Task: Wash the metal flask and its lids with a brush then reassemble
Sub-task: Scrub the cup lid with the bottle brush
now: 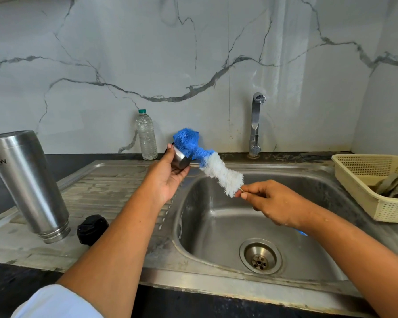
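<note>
Lid scrub over sink
Left hand (168, 177) grips metal lid (181, 159); right hand (277, 203) pinches brush (207, 161) handle, blue tip in lid. Flask (27, 180) inverted on drainboard far left.

the metal flask (28, 180) bears upside-down lettering, too cropped to read.

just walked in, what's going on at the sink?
A person is scrubbing a metal cap at the sink: the left hand holds it, the right hand grips the brush, blue tip in the cap. The flask stands mouth down on the drainboard, black lid beside it; nothing reassembled yet.
</note>
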{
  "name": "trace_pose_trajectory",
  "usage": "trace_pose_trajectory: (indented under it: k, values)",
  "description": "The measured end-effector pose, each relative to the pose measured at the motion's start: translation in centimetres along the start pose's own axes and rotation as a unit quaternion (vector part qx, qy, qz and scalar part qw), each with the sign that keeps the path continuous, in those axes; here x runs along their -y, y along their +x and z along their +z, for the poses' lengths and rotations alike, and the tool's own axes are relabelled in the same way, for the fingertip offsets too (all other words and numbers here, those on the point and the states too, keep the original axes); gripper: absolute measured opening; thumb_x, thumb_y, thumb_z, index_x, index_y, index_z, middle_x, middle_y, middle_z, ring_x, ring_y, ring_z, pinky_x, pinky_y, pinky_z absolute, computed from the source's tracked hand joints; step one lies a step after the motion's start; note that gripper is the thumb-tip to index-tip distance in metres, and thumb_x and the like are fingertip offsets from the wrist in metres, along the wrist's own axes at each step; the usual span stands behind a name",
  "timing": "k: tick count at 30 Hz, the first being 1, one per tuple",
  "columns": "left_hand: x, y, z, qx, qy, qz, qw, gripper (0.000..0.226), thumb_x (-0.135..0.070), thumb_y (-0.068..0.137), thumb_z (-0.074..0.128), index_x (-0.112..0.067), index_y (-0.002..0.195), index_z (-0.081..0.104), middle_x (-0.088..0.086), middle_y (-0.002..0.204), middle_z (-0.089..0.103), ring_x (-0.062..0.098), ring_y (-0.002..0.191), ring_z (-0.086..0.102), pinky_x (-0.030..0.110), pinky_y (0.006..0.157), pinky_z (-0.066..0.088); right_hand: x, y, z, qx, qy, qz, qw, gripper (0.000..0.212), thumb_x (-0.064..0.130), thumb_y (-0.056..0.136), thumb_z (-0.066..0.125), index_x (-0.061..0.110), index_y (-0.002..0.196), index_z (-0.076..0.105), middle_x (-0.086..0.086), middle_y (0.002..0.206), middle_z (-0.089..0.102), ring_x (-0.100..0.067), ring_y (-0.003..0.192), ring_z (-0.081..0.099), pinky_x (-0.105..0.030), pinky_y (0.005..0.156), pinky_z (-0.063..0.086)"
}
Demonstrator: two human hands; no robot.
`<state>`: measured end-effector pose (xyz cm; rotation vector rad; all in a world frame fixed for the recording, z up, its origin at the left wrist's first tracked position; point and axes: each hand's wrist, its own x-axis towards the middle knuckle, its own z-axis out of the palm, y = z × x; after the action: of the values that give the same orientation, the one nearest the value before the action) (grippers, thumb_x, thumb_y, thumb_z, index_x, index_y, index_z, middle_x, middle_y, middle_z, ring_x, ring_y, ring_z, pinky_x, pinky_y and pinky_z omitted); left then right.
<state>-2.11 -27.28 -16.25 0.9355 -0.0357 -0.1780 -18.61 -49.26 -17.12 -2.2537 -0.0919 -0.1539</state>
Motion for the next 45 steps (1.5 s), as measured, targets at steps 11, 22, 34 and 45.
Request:
trace_pose_trajectory:
  k: [11,22,34,45]
  values:
    - [-0.8,-0.7,-0.1,0.024,-0.069,0.011,0.997,0.036,-0.021,0.094,0.074,-0.003,0.122,0.061,0.024,0.123,0.070,0.032,0.112,0.072,0.047,0.101,0.057,-0.3,-0.2,-0.3,-0.001,0.086,0.005,0.996,0.023,0.029,0.105,0.056,0.035,0.103,0.078,0.006,0.056,0.033,-0.010,0.047,0.025,-0.024,0.042,0.022]
    - [-0.8,-1.1,0.5,0.051,-0.099,0.036,0.993,0.044,-0.035,0.100,0.064,-0.006,0.132,0.057,0.020,0.126,0.072,0.033,0.110,0.073,0.047,0.101,0.057,-0.2,-0.3,0.1,0.050,0.120,0.025,0.991,0.022,0.031,0.104,0.056,0.036,0.103,0.077,0.002,0.062,0.038,-0.011,0.048,0.024,-0.026,0.043,0.021]
    - [0.3,-0.1,0.3,0.048,0.005,0.041,0.998,0.028,-0.022,0.107,0.048,-0.004,0.127,0.055,0.026,0.137,0.062,0.036,0.125,0.064,0.051,0.109,0.051,-0.4,-0.1,0.2,0.053,0.117,0.036,0.991,0.022,0.030,0.105,0.055,0.032,0.107,0.076,0.004,0.061,0.038,-0.012,0.049,0.024,-0.027,0.043,0.022]
    - [0.9,-0.3,0.4,0.058,0.051,0.009,0.997,0.031,-0.018,0.105,0.048,0.001,0.129,0.051,0.030,0.134,0.058,0.036,0.118,0.063,0.052,0.108,0.050,-0.5,0.0,0.2,0.046,0.084,0.028,0.995,0.022,0.031,0.105,0.055,0.034,0.105,0.077,0.004,0.061,0.039,-0.010,0.048,0.026,-0.025,0.042,0.023]
